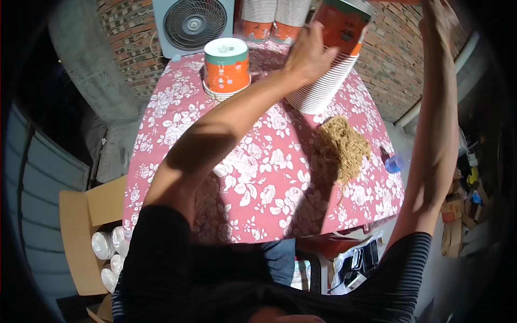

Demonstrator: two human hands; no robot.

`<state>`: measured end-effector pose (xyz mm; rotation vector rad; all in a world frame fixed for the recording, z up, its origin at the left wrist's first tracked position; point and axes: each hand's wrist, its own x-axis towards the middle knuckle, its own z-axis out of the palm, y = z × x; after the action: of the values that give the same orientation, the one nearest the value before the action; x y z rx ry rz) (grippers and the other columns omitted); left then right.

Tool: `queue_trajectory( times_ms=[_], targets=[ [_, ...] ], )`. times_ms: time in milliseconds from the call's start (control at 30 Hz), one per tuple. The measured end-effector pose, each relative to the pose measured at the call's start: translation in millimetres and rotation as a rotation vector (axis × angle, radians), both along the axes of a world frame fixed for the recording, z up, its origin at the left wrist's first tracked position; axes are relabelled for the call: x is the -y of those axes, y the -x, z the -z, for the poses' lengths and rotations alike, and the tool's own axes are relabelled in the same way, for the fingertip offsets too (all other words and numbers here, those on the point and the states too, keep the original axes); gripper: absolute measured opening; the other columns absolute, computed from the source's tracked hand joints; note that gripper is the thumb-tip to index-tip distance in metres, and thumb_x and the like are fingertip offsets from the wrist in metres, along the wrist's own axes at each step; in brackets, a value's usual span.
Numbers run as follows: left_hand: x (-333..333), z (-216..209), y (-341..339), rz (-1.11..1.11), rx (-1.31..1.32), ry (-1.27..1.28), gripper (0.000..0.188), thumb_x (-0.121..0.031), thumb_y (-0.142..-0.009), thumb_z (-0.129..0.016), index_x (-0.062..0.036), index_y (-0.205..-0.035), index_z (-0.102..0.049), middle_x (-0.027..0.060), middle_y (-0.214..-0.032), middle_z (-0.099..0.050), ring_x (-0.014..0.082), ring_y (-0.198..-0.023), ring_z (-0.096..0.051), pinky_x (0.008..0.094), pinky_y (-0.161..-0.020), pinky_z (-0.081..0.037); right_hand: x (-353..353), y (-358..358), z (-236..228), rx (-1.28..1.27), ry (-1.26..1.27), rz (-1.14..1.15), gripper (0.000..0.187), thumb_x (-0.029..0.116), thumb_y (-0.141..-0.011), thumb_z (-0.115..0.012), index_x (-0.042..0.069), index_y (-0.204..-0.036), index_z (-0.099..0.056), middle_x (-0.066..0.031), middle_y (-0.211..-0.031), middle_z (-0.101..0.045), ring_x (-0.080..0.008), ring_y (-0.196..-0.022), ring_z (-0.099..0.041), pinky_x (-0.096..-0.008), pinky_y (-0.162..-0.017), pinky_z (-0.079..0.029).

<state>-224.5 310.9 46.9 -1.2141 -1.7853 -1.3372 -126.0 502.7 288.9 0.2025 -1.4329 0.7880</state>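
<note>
A tall stack of nested paper tubs (325,83) leans on the flowered tablecloth at the far right. Its upper tub (344,29) is orange with a green band. My left hand (309,56) is wrapped round the upper part of this stack, thumb toward the right. My right hand (439,19) is raised at the upper right, slightly blurred, its fingers partly cut off by the picture's edge. An orange strip (396,1) at the top edge reaches that hand; its shape is mostly hidden. A shorter stack, topped by an orange-and-green tub (227,67), stands left of my left forearm.
A heap of tan shredded paper (343,145) lies near the table's right side, beside a small blue clear object (394,163). A grey box fan (195,24) and more wrapped tub stacks (258,27) stand at the back. An open carton (75,237) sits at lower left.
</note>
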Motion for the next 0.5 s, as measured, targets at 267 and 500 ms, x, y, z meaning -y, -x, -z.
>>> queue_trajectory(
  times_ms=[267, 500],
  targets=[
    [124, -28, -110, 0.090, -0.440, -0.160, 0.022, -0.017, -0.090, -0.075, -0.0040, -0.106, -0.068, 0.0164, -0.083, -0.072, 0.0330, -0.080, -0.070, 0.0443, -0.080, -0.053, 87, -83, 227, 0.433, 0.494, -0.625, 0.015, 0.015, -0.097, -0.062, 0.004, -0.092, -0.070, -0.0018, -0.077, -0.065, -0.0081, -0.069, -0.057, -0.0242, -0.060, -0.040],
    [254, 0, -139, 0.132, -0.114, 0.762, 0.016, -0.010, -0.095, -0.067, -0.0032, -0.110, -0.067, 0.0192, -0.083, -0.072, 0.0374, -0.075, -0.072, 0.0390, -0.070, -0.057, 149, -178, 361, 1.202, -0.112, -0.052, 0.018, 0.014, -0.103, -0.065, 0.000, -0.102, -0.075, -0.0091, -0.082, -0.074, -0.0149, -0.072, -0.068, -0.0289, -0.065, -0.057]
  ],
)
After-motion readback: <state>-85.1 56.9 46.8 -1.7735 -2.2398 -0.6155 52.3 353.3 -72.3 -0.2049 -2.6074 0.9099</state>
